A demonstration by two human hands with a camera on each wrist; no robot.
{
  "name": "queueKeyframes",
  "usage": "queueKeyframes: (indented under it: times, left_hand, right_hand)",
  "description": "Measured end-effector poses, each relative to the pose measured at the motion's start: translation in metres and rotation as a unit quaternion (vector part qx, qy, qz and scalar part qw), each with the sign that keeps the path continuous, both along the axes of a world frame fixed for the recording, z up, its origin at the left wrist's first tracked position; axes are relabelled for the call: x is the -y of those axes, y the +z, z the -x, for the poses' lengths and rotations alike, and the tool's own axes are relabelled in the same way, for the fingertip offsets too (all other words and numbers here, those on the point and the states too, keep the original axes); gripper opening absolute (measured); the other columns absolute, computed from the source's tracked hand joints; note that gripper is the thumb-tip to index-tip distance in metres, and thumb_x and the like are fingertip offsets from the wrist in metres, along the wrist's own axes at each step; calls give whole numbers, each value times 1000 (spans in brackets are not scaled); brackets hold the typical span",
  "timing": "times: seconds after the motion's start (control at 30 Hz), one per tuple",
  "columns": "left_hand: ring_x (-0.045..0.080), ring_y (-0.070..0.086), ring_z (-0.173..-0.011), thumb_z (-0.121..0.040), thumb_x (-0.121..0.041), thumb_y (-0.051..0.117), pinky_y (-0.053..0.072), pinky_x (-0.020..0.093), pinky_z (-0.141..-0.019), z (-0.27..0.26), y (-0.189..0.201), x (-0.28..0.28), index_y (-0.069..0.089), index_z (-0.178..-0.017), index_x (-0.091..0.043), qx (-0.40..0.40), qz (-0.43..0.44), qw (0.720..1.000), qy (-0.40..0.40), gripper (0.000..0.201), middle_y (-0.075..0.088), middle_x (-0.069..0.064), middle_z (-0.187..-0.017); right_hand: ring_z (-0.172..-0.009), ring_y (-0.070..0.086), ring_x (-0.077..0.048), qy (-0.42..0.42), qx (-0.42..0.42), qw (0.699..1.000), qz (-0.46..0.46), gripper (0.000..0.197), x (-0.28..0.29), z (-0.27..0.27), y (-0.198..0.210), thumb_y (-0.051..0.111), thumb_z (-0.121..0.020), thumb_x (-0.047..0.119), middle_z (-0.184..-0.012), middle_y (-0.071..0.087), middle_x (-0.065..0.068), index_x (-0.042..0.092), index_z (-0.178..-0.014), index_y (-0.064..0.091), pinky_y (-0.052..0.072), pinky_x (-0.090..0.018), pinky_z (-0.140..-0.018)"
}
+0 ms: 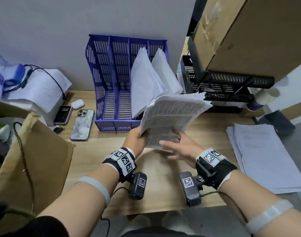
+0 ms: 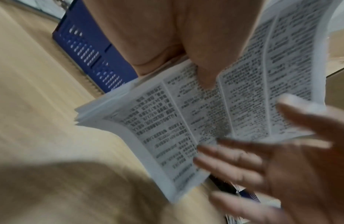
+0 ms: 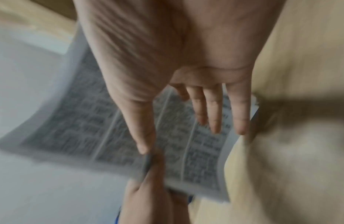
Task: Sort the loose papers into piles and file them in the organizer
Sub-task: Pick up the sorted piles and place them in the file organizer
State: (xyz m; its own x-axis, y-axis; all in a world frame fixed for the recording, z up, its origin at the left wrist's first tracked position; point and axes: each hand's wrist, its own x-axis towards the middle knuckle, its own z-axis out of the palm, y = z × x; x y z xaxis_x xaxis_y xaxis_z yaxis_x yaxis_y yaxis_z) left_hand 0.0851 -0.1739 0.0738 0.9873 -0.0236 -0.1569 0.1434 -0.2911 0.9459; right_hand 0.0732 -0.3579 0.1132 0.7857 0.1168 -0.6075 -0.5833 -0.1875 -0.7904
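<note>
A thick stack of printed papers hangs tilted above the wooden desk, in front of the blue organizer. My left hand grips the stack's left near edge, thumb on top. My right hand is open, fingers straight, at the stack's near edge; touching or just apart, I cannot tell. The organizer's two right compartments hold white sheets; its two left ones are bare. The blurred right wrist view shows my straight fingers over the printed stack.
A pile of white papers lies at the desk's right. Two phones and an earbuds case lie left of the organizer. A cardboard box stands at left. A black tray rack carrying a carton stands at right.
</note>
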Motion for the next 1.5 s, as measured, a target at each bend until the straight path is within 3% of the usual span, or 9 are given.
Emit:
queueKeyframes:
  times: [0.1,0.27,0.5,0.67,1.0,1.13,1.27,1.4,1.5]
  left_hand:
    - [8,64,-91,-90,-7,54,56,37,-91,4,6,-22,69,-95,-22,51,-16,998,-17,23,74,2,-94]
    - [9,52,-129,-77,21,46,39,33,-114,16,21,-52,58,-135,-22,181,-44,982,-1,73,60,-3,-133]
    - [10,33,-143,-75,-1,57,27,36,-121,31,18,-93,20,-156,-32,76,-56,994,-50,95,37,-3,-151]
    - [14,39,-141,-60,-15,64,41,43,-113,40,12,-107,2,-152,-48,38,0,999,-21,116,33,-9,-154]
    - [15,34,-145,-66,-32,78,40,49,-113,11,15,-86,-4,-150,-55,74,17,996,39,119,30,-6,-155]
    - [14,32,-144,-65,-38,78,36,49,-115,-6,15,-77,-3,-150,-54,64,10,997,43,118,28,-5,-156]
    - [14,32,-144,-67,-32,78,36,47,-116,-25,13,-71,-3,-151,-49,69,-7,996,57,118,29,-3,-155]
    - [14,36,-142,-67,-28,77,37,46,-115,-48,12,-69,-1,-152,-49,60,-9,994,86,117,32,-3,-153]
    - [17,41,-138,-66,-34,73,38,44,-114,-63,13,-69,2,-153,-43,48,-24,993,103,113,36,1,-150]
  right_hand:
    - [-103,67,-15,35,124,991,37,108,-60,-6,38,88,-54,47,-118,62,4,29,-143,29,62,-42,-70]
    - [-103,65,-16,48,245,962,109,21,-126,-6,74,65,-87,41,-102,70,3,20,-93,66,47,-24,-89]
    - [-108,57,-39,93,232,936,246,30,-146,-12,94,43,-95,12,-107,61,-27,-10,-110,58,43,-32,-79]
    - [-80,63,-20,194,223,939,175,25,-166,-7,114,46,-90,7,-98,64,-9,2,-110,59,51,-17,-56]
    - [-102,63,-26,96,255,949,155,26,-145,-42,147,53,-86,8,-108,66,-4,15,-111,55,52,-38,-91]
    - [-100,62,-23,77,244,957,137,25,-133,-62,148,54,-87,3,-104,65,-4,12,-110,58,49,-29,-83]
    - [-106,64,-36,59,222,965,129,14,-130,-81,151,55,-85,1,-107,69,-15,15,-88,57,53,-50,-93]
    - [-77,67,-19,62,216,970,97,11,-127,-106,153,54,-90,-1,-87,64,-9,8,-96,54,54,-21,-52]
    - [-77,69,-26,61,193,977,66,30,-129,-126,146,53,-89,0,-100,65,-16,-2,-119,52,60,-32,-55]
